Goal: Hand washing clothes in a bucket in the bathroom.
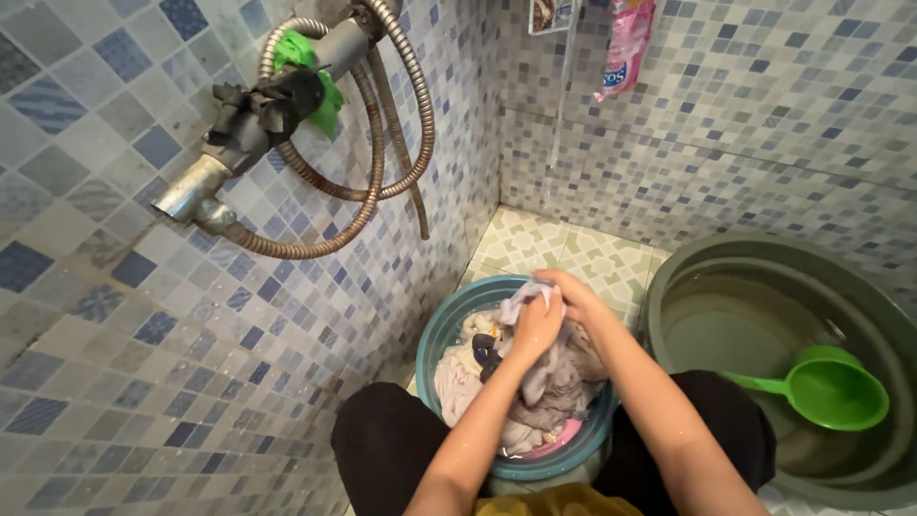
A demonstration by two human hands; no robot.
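The left hand [535, 330] and right hand [573, 294] are both clamped on 1 pale cloth [521, 298], rubbing it over the teal basin [449, 320]; much wet laundry [554, 382] is still unwashed.

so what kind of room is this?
Most likely a home bathroom or wash area: mosaic-tiled walls, a coiled metal shower hose on a wall tap, a large water tub with a green dipper. Both hands scrub laundry in a basin.
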